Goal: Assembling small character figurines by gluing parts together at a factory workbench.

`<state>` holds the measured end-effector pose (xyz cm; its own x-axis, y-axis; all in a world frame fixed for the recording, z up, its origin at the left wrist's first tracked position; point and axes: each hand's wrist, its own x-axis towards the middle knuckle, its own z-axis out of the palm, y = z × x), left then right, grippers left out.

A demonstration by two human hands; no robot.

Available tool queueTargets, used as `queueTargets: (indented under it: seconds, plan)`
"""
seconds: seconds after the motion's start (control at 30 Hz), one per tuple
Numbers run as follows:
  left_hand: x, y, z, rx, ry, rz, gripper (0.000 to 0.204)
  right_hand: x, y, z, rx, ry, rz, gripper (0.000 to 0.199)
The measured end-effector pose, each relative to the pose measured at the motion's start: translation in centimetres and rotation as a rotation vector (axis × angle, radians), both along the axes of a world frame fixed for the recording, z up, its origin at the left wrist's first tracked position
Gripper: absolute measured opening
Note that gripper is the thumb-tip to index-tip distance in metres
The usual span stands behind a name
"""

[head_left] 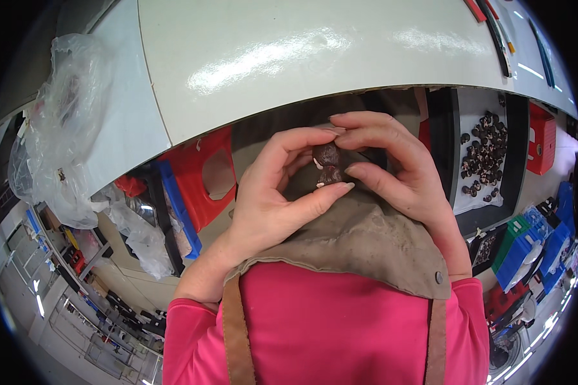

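1. Worktop (263,70): white, glossy, I see it just beyond the grip.
2. Apron (359,224): olive-brown cloth, below and behind the grip, worn over a pink top.
3. Dark tray (517,147): right of the grip, pale liner inside.
4. Clear plastic bag (70,122): crumpled, well left of the grip, by the worktop's left end.
5. Left hand (273,186): grasping, thumb at the held piece's near end, index finger at its far end.
6. Right hand (404,167): curled in from the right, upper fingertips meeting the left ones, thumb tip just beside the held piece; I can't tell if it grips too.
7. Two-lobed dark-brown piece (328,157): small, pale patches, between both hands, over the apron.
8. Loose dark-brown pieces (485,151): small, pale-marked, heaped on the tray's liner.
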<state>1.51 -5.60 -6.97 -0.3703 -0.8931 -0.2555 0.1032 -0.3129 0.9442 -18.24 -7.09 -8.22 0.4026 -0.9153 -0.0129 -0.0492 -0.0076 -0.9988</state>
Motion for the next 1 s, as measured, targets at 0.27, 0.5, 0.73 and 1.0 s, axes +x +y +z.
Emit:
queueTargets:
  seconds: [0.27,0.5,0.73,1.0]
  plan:
    - [-0.2,0.3,0.2,-0.048,-0.065,0.046,0.047,0.2,0.4,-0.1,0.099,-0.075,-0.019,0.022]
    - [0.3,0.1,0.2,-0.149,-0.193,-0.036,0.05,0.6,0.8,-0.6,0.163,-0.156,-0.035,0.019]
    - [0.4,-0.1,0.4,-0.226,-0.29,-0.043,0.052,0.9,1.0,-0.9,0.232,-0.158,-0.029,0.016]
    - [0.1,-0.1,0.3,-0.149,-0.257,0.039,0.037,0.8,1.3,-0.6,0.427,-0.204,-0.058,0.016]
